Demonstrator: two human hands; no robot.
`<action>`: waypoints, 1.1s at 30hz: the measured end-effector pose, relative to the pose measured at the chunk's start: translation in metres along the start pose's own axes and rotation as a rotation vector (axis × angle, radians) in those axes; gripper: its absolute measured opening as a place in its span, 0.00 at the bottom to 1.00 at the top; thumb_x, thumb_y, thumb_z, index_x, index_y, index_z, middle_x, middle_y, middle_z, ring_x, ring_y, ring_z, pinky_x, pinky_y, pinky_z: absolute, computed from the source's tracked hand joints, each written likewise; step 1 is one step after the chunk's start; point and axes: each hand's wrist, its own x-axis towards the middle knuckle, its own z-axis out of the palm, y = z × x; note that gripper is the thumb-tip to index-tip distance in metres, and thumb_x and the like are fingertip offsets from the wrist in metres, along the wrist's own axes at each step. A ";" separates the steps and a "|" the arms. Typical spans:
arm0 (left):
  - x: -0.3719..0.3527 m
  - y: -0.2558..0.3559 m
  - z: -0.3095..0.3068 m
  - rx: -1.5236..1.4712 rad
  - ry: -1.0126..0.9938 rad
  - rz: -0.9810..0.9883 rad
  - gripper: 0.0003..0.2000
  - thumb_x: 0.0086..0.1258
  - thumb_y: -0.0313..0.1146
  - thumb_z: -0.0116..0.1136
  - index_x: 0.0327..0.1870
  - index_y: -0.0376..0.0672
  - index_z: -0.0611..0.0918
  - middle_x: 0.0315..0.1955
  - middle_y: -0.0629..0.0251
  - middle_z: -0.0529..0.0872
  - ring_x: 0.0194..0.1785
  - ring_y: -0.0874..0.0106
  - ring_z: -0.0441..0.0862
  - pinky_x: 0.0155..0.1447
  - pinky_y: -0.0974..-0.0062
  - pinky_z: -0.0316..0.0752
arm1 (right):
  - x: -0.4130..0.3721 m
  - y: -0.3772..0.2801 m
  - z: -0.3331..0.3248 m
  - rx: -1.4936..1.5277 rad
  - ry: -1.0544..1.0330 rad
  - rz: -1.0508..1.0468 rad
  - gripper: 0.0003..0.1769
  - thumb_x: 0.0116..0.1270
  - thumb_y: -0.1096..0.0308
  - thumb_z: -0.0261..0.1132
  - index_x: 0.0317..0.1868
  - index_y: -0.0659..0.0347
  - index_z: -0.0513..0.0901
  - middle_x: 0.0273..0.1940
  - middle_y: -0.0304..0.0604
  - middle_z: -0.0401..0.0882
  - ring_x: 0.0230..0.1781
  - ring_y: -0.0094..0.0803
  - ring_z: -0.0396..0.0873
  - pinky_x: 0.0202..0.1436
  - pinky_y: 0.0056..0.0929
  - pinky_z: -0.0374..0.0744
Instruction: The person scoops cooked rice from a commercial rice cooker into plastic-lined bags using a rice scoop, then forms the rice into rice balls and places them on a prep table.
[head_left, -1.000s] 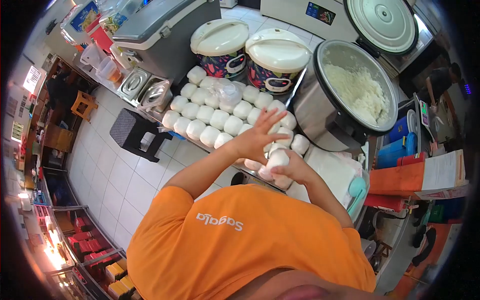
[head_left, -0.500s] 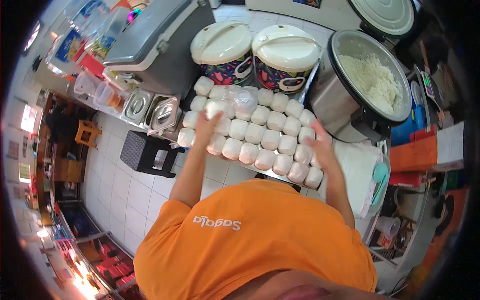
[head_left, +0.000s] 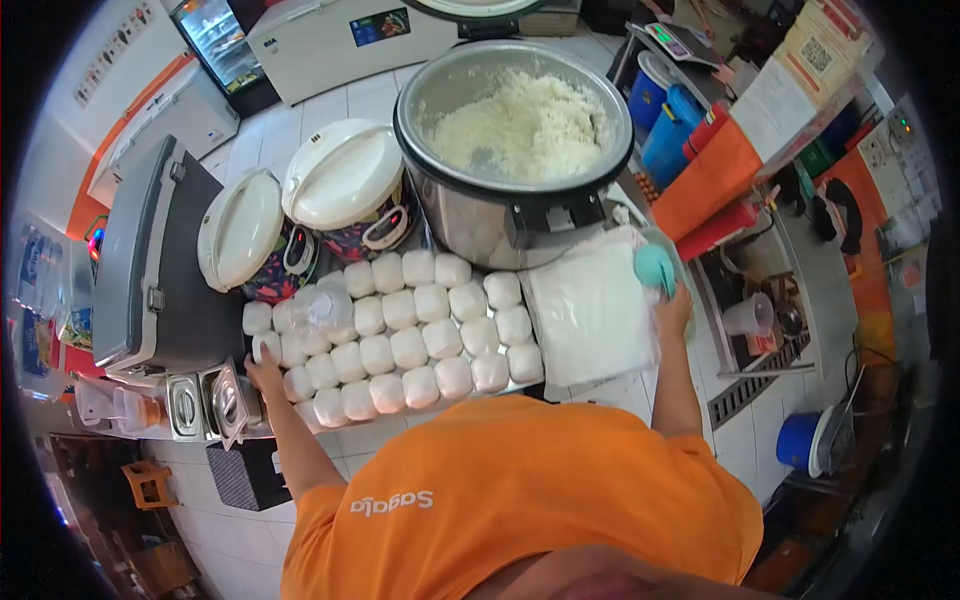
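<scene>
Rows of white rounded packets (head_left: 407, 348) cover a metal tray on the table. My left hand (head_left: 265, 374) is at the tray's left end, its fingers round a white packet (head_left: 267, 345). A clear plastic piece (head_left: 327, 309) rests on the packets near the back left. Over at the right, my right hand (head_left: 675, 311) is closed on the handle of a teal scoop (head_left: 655, 268), beside a stack of white sheets (head_left: 590, 310). Behind the tray stands a large open pot (head_left: 470, 215) holding white rice (head_left: 550, 125).
Two patterned containers with white lids (head_left: 345, 175) stand left of the pot, beside a grey cooler (head_left: 150, 260). Lidded metal pans (head_left: 185, 407) sit at the table's left end. Behind the scoop are an orange box (head_left: 705, 185) and a blue container (head_left: 672, 135).
The view has turned to the right. My right hand has left the packets and taken hold of the teal scoop. My left hand has moved to the packets' left edge.
</scene>
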 end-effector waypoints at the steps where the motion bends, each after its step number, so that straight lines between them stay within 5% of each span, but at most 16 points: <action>1: -0.006 0.004 -0.002 -0.009 0.015 -0.004 0.38 0.60 0.59 0.58 0.61 0.34 0.70 0.55 0.39 0.73 0.61 0.46 0.69 0.64 0.55 0.63 | 0.007 0.010 0.008 0.011 0.004 -0.014 0.27 0.59 0.71 0.59 0.61 0.59 0.69 0.55 0.59 0.71 0.58 0.54 0.68 0.60 0.52 0.65; 4: -0.043 0.036 -0.009 0.075 0.111 0.069 0.36 0.62 0.50 0.62 0.63 0.32 0.65 0.62 0.39 0.65 0.65 0.47 0.62 0.67 0.54 0.59 | 0.064 0.034 0.031 0.066 0.051 -0.222 0.22 0.64 0.70 0.54 0.59 0.63 0.69 0.45 0.57 0.75 0.49 0.47 0.75 0.52 0.47 0.73; 6: -0.075 0.073 -0.010 0.151 0.127 0.335 0.33 0.65 0.43 0.60 0.65 0.32 0.63 0.65 0.40 0.60 0.67 0.48 0.60 0.68 0.54 0.58 | 0.109 0.002 -0.016 0.452 -0.099 -0.176 0.19 0.69 0.67 0.51 0.57 0.67 0.69 0.36 0.52 0.76 0.38 0.40 0.78 0.43 0.38 0.76; 8: -0.105 0.110 0.004 0.060 0.107 0.424 0.32 0.65 0.41 0.60 0.65 0.33 0.63 0.66 0.43 0.60 0.68 0.50 0.60 0.68 0.55 0.58 | 0.116 -0.128 -0.116 0.536 0.064 -0.523 0.18 0.72 0.66 0.48 0.56 0.70 0.68 0.31 0.47 0.74 0.32 0.34 0.77 0.38 0.34 0.76; 10: -0.139 0.160 0.013 -0.182 -0.082 0.485 0.31 0.66 0.37 0.58 0.67 0.35 0.62 0.66 0.48 0.60 0.69 0.55 0.60 0.68 0.59 0.57 | 0.136 -0.225 -0.161 0.572 0.062 -0.918 0.18 0.70 0.70 0.50 0.58 0.69 0.69 0.38 0.50 0.79 0.40 0.38 0.79 0.44 0.35 0.75; 11: -0.154 0.195 0.018 -0.345 -0.226 0.444 0.30 0.66 0.36 0.58 0.67 0.36 0.61 0.67 0.51 0.61 0.69 0.58 0.60 0.68 0.61 0.57 | 0.139 -0.267 -0.170 0.464 -0.078 -0.862 0.20 0.69 0.68 0.53 0.59 0.66 0.70 0.48 0.60 0.77 0.51 0.51 0.77 0.53 0.39 0.73; 14: -0.197 0.286 0.043 -0.639 -0.630 0.409 0.35 0.64 0.34 0.58 0.71 0.39 0.56 0.69 0.56 0.60 0.70 0.62 0.58 0.69 0.62 0.55 | 0.160 -0.378 -0.130 -0.208 -0.206 -1.066 0.10 0.65 0.69 0.54 0.43 0.64 0.76 0.36 0.55 0.81 0.38 0.53 0.80 0.41 0.45 0.77; 15: -0.211 0.314 0.048 -0.740 -0.755 0.421 0.44 0.60 0.39 0.64 0.72 0.38 0.50 0.71 0.55 0.54 0.73 0.61 0.52 0.72 0.60 0.48 | 0.174 -0.399 -0.106 -0.232 -0.175 -1.202 0.08 0.65 0.69 0.55 0.40 0.65 0.75 0.34 0.54 0.81 0.37 0.53 0.80 0.40 0.45 0.78; 17: -0.240 0.355 0.072 -0.725 -0.727 0.570 0.56 0.54 0.45 0.69 0.72 0.31 0.39 0.73 0.48 0.41 0.76 0.59 0.39 0.74 0.56 0.36 | 0.193 -0.434 -0.059 -0.363 -0.161 -1.372 0.07 0.64 0.71 0.55 0.38 0.66 0.75 0.32 0.53 0.81 0.35 0.51 0.81 0.37 0.45 0.79; 19: -0.261 0.386 0.080 -0.792 -0.868 0.505 0.65 0.51 0.51 0.72 0.67 0.26 0.27 0.70 0.39 0.25 0.75 0.53 0.22 0.73 0.52 0.24 | 0.194 -0.454 -0.024 -0.482 -0.190 -1.408 0.07 0.63 0.72 0.54 0.38 0.66 0.76 0.32 0.54 0.81 0.34 0.49 0.82 0.36 0.45 0.80; 22: -0.284 0.402 0.079 -0.740 -0.936 0.486 0.69 0.49 0.53 0.72 0.63 0.26 0.20 0.65 0.33 0.16 0.70 0.47 0.11 0.72 0.51 0.19 | 0.186 -0.458 0.005 -0.699 -0.221 -1.360 0.09 0.57 0.70 0.61 0.37 0.65 0.81 0.31 0.50 0.84 0.33 0.44 0.84 0.34 0.38 0.82; 26: -0.289 0.401 0.086 -0.689 -0.947 0.463 0.69 0.50 0.41 0.74 0.61 0.33 0.14 0.67 0.44 0.14 0.75 0.58 0.25 0.75 0.64 0.30 | 0.172 -0.449 0.006 -0.842 -0.508 -1.377 0.09 0.53 0.71 0.65 0.35 0.64 0.84 0.34 0.49 0.85 0.34 0.44 0.84 0.35 0.37 0.82; 28: -0.286 0.401 0.087 -0.722 -0.957 0.520 0.70 0.48 0.52 0.72 0.60 0.27 0.16 0.62 0.29 0.13 0.67 0.42 0.06 0.69 0.47 0.15 | 0.158 -0.449 -0.008 -0.929 -0.598 -1.381 0.08 0.52 0.72 0.66 0.33 0.64 0.85 0.35 0.50 0.85 0.34 0.44 0.84 0.35 0.36 0.82; 31: -0.287 0.398 0.095 -0.828 -0.996 0.495 0.71 0.48 0.51 0.72 0.59 0.27 0.14 0.61 0.30 0.10 0.66 0.42 0.05 0.68 0.46 0.15 | 0.145 -0.447 -0.009 -0.981 -0.883 -1.377 0.09 0.58 0.72 0.58 0.34 0.67 0.83 0.32 0.57 0.82 0.35 0.50 0.82 0.39 0.42 0.80; 33: -0.288 0.399 0.097 -0.840 -1.018 0.486 0.71 0.48 0.51 0.72 0.58 0.27 0.14 0.60 0.30 0.08 0.66 0.42 0.05 0.69 0.47 0.15 | 0.144 -0.444 0.021 -1.100 -1.024 -1.663 0.10 0.62 0.69 0.58 0.33 0.67 0.83 0.28 0.55 0.82 0.31 0.46 0.83 0.35 0.39 0.80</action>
